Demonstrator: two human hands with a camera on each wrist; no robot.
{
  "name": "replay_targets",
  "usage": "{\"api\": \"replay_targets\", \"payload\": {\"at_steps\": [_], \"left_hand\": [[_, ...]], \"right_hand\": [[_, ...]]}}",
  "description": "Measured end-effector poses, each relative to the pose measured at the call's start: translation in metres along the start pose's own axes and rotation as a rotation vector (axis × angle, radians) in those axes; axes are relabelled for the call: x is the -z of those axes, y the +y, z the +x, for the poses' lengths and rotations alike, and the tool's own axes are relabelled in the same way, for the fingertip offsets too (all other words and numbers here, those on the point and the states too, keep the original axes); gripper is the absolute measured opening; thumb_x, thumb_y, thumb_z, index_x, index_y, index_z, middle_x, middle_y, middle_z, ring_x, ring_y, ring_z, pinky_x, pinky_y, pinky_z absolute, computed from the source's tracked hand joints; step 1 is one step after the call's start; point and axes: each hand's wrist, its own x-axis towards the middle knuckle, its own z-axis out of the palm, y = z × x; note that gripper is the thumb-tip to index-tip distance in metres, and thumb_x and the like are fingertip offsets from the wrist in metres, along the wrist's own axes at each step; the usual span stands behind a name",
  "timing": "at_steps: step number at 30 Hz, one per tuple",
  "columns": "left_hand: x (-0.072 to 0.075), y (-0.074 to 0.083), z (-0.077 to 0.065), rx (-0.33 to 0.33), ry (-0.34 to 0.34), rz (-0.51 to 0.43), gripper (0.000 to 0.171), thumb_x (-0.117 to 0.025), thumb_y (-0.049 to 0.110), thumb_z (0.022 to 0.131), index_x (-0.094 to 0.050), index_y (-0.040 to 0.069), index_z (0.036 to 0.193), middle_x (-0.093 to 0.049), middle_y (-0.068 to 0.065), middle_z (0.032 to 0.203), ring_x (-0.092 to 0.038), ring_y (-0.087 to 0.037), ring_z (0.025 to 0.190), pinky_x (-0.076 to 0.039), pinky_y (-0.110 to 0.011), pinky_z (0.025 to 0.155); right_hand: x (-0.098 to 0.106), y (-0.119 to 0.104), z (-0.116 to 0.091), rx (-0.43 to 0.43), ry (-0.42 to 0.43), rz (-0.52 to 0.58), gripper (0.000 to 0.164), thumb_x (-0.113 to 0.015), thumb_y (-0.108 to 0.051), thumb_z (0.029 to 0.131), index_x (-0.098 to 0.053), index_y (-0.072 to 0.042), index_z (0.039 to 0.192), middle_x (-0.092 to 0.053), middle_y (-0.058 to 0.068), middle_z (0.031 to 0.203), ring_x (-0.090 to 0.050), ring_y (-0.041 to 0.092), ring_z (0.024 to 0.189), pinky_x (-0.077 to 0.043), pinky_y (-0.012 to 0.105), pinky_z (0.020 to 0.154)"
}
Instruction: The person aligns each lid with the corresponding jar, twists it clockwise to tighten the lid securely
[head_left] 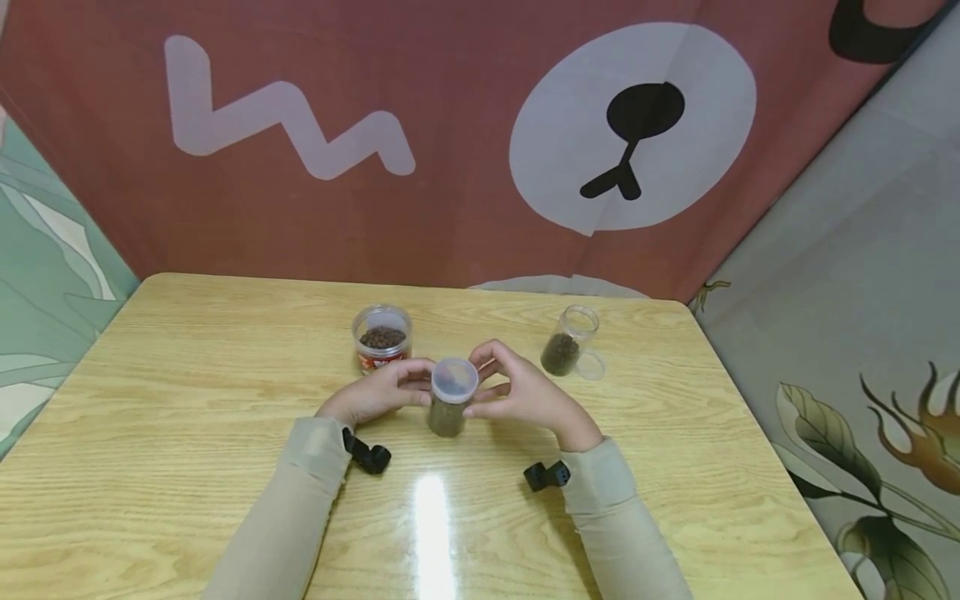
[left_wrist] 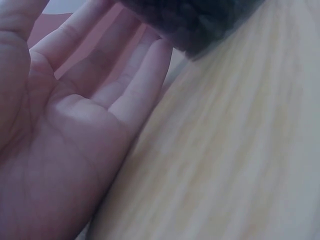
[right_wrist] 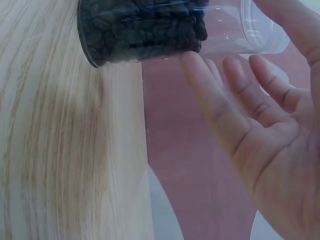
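Left hand [head_left: 377,392] and right hand [head_left: 534,398]: fingers loosely spread, touching opposite sides of the lidded jar [head_left: 447,418] between them, mid-counter [head_left: 225,383]. Seating of the lid [head_left: 454,380]: cannot tell. Uneven finger pressure could topple the jar; a loose lid would worsen any spill. Uncovered tub [head_left: 373,362], just beyond the left hand: exposed to knocks. Open jar [head_left: 567,343], farther right: lower risk.

the lidded jar [head_left: 447,417] stands near the middle of the table [head_left: 187,375], between left hand [head_left: 384,392] and right hand [head_left: 531,396]. behind it, to the left and nearer the far edge, a tub [head_left: 381,358] holds beans [head_left: 382,337]. toward the far right corner, beans lie in the open jar [head_left: 567,342]; a lid [head_left: 592,365] lies at its right.
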Motion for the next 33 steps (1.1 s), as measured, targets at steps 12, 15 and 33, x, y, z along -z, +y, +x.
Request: {"api": "replay_targets", "payload": {"at_steps": [12,15,33], "left_hand": [[-0.003,0.004,0.001,-0.001,0.007,-0.008,0.054,-0.072,0.023,0.095,-0.054,-0.006,0.137,-0.058,-0.019,0.137,-0.053,-0.035,0.131,-0.047,-0.041,0.107],[-0.004,0.005,0.001,0.0,0.013,-0.003,0.056,-0.072,0.025,0.095,-0.054,-0.006,0.137,-0.057,-0.019,0.138,-0.054,-0.035,0.131,-0.046,-0.042,0.107],[-0.013,0.007,0.008,-0.023,0.109,0.002,0.043,-0.059,0.017,0.104,-0.051,0.004,0.144,-0.051,-0.012,0.147,-0.048,-0.032,0.137,-0.035,-0.051,0.116]], "right_hand": [[-0.001,0.004,0.0,-0.029,-0.044,-0.008,0.053,-0.081,0.005,0.082,-0.05,-0.002,0.124,-0.057,0.014,0.12,-0.06,0.029,0.106,-0.059,0.039,0.089],[0.0,0.005,0.0,-0.029,-0.038,-0.019,0.052,-0.081,0.004,0.083,-0.05,-0.003,0.124,-0.057,0.013,0.12,-0.061,0.029,0.107,-0.059,0.038,0.089],[0.005,0.014,0.001,-0.039,0.075,-0.074,0.05,-0.076,-0.004,0.091,-0.05,-0.008,0.133,-0.054,0.009,0.132,-0.058,0.028,0.116,-0.057,0.035,0.092]]}}
